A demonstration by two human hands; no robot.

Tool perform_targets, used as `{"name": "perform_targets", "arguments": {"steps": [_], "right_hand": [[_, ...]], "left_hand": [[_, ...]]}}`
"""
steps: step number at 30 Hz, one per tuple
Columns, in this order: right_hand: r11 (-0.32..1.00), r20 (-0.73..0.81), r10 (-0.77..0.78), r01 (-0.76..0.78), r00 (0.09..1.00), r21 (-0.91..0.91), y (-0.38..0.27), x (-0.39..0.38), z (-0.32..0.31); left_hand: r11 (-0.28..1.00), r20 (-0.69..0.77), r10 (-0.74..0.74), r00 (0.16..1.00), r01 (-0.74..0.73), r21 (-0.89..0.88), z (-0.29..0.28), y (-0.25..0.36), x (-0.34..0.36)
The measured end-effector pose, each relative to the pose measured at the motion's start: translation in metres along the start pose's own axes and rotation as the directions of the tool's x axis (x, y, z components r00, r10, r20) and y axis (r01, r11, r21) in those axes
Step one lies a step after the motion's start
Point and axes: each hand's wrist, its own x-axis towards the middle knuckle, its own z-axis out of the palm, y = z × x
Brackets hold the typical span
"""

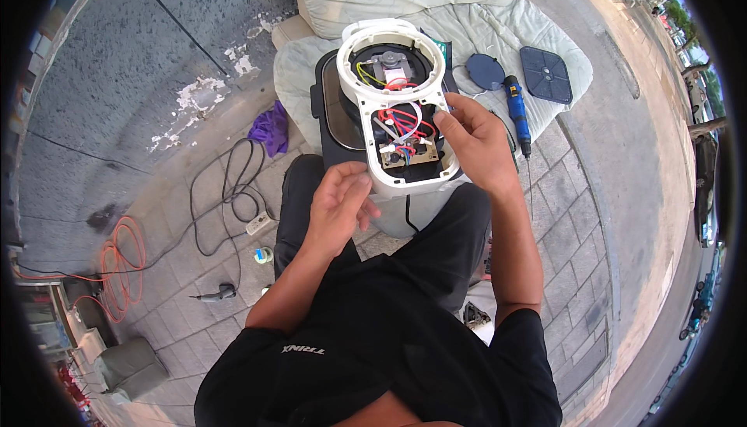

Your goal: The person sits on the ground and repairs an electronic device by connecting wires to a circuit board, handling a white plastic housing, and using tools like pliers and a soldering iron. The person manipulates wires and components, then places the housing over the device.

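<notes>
On the pad in front of me sits an opened appliance with a white plastic housing on a dark body. The housing has a round ring at its far end, with a motor-like metal part inside. Its near half bares red, blue and white wires and a small circuit board. My right hand grips the housing's right side, thumb on the upper edge. At its near left corner is my left hand, fingers loosely curled and apart, fingertips close to the wall; whether they touch it I cannot tell.
To the right lie a blue-and-black electric screwdriver, a dark square panel and a dark round cover. On the left pavement are a purple cloth, a black cable, a white power strip and an orange cord.
</notes>
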Motion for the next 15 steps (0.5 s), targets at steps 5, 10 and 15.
{"name": "perform_targets", "arguments": {"steps": [5, 10, 15], "right_hand": [[0.913, -0.169, -0.216, 0.137, 0.962, -0.385, -0.027, -0.011, 0.000], [0.888, 0.052, -0.176, 0.181, 0.983, -0.422, -0.060, -0.004, 0.005], [0.945, 0.082, -0.160, 0.177, 0.984, -0.276, -0.053, 0.009, 0.013]], "left_hand": [[0.973, -0.061, 0.188, 0.980, -0.178, 0.146, -0.010, 0.013, 0.005], [0.747, 0.194, 0.482, 0.854, -0.517, 0.419, -0.008, 0.061, 0.028], [0.483, 0.419, 0.383, 0.823, -0.565, 0.669, 0.012, 0.104, 0.036]]}}
